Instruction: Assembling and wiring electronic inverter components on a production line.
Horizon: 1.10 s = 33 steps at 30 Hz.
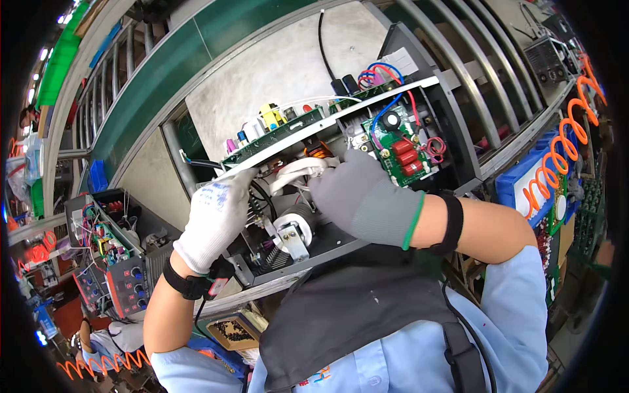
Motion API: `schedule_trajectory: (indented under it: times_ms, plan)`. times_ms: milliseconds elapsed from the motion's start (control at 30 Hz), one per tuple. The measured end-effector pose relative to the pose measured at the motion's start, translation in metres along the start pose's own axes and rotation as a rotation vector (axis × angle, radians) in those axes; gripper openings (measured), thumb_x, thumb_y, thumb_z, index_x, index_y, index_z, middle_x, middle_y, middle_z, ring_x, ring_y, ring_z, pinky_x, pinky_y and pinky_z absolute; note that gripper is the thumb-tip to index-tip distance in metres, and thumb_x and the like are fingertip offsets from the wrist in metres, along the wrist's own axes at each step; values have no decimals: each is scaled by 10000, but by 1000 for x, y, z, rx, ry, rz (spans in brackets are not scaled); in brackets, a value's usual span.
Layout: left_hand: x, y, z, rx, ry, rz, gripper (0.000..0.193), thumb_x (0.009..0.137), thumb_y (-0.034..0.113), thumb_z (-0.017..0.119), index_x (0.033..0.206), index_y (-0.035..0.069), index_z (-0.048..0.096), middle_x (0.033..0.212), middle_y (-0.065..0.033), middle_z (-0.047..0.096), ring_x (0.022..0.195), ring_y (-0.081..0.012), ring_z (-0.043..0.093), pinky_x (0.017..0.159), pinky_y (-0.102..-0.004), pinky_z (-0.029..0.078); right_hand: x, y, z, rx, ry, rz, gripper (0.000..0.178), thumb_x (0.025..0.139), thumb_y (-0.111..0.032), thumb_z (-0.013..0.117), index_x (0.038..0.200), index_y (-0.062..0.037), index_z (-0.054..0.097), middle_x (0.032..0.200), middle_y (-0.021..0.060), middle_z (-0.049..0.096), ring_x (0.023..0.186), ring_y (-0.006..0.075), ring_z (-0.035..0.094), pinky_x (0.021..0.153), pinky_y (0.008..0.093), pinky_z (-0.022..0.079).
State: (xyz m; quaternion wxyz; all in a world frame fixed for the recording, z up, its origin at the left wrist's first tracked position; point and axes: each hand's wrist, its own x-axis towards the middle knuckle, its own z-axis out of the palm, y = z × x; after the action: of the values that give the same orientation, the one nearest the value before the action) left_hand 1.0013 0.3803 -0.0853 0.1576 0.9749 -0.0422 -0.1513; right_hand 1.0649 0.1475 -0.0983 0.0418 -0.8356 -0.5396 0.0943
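Observation:
An open machine chassis [341,245] with its electronics exposed lies in front of me. My right hand [367,196], in a grey glove, has its fingers closed on a white sleeved cable [295,171] in the middle of the chassis. My left hand [219,213], in a white glove, is closed at the left end of a long white-edged panel [327,123] that carries a green circuit board [275,136]. What its fingertips hold is hidden. Below the cable sits a white round coil [298,226] with a metal bracket. Right of my grey glove is a green board with red capacitors [407,157].
A metal plate [262,72] lies beyond the chassis, beside roller bars [458,59]. Another open unit with knobs [121,262] stands at left. An orange coiled hose [557,147] hangs at right over a blue bin [517,187]. A tray of small parts [232,332] is near my left elbow.

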Motion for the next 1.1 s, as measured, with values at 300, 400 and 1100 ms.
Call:
schedule_trajectory:
  times_ms: [300, 400, 1100]
  plan:
    - [43, -26, 55, -472, -491, 34, 568, 831, 68, 541, 1381, 51, 403, 966, -229, 641, 852, -378, 629, 753, -431, 490, 36, -3, 10, 83, -142, 60, 192, 783, -144, 621, 922, -12, 632, 682, 84, 665, 650, 241, 682, 562, 367, 496]
    - [56, -14, 41, -403, -544, 100, 479, 852, 128, 579, 1310, 40, 470, 962, -217, 642, 891, -359, 637, 762, -416, 494, 31, 3, 6, 97, -151, 113, 184, 809, -170, 613, 948, -56, 652, 681, 88, 668, 692, 253, 693, 586, 364, 517]
    - [-37, 19, 2, -1391, 64, -159, 471, 847, 218, 728, 1188, -43, 535, 969, -75, 653, 840, -157, 662, 811, -274, 538, 49, -36, -5, 452, -257, 27, 462, 850, -202, 590, 1259, -13, 490, 1213, 176, 579, 1103, 318, 585, 916, 421, 483]
